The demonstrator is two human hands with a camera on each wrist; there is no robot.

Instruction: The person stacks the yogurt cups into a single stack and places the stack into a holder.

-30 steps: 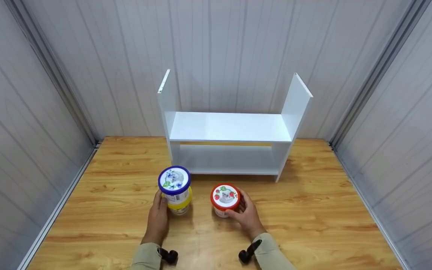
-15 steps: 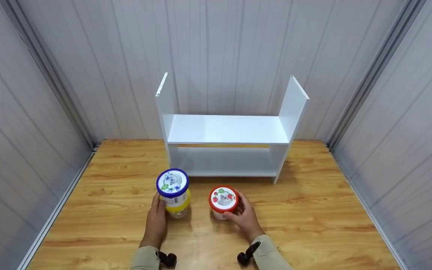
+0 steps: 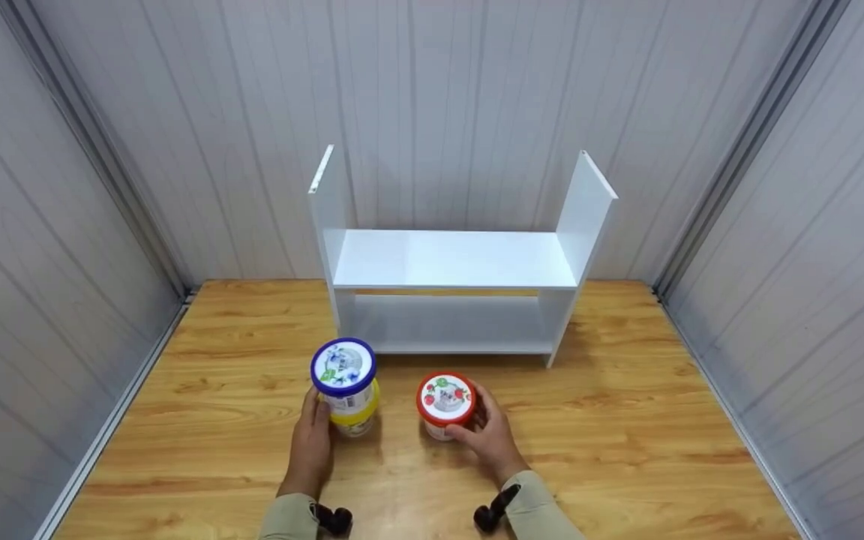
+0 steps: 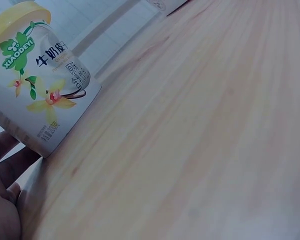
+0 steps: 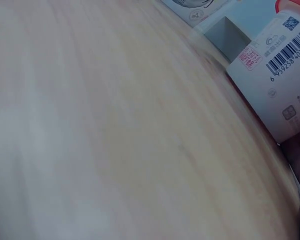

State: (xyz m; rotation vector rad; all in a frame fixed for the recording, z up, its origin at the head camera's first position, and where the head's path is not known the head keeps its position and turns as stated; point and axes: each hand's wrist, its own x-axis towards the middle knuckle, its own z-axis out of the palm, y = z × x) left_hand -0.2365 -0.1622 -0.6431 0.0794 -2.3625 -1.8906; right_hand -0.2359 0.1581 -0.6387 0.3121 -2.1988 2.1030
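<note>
Two tubs stand stacked on the wooden table: one with a blue lid (image 3: 343,367) on top of one with a yellow lid (image 3: 361,417). My left hand (image 3: 307,454) holds the lower tub from its left side; the left wrist view shows its flower-printed cup (image 4: 45,85) with fingers behind the base. To the right, my right hand (image 3: 496,442) grips a red-lidded tub (image 3: 445,397), thumb in front and fingers round the far right side. Its barcode side (image 5: 285,75) shows in the right wrist view, and the base sits on the table.
Just behind the tubs stands a white two-tier shelf (image 3: 454,259) with upright side panels. Grey-white panel walls (image 3: 439,112) enclose the wooden table (image 3: 627,420) at the back and both sides. A small black device is strapped to each wrist.
The head view has tipped slightly, so everything sits a little lower and further left in it. Both hands keep their hold, and the tubs stay in place.
</note>
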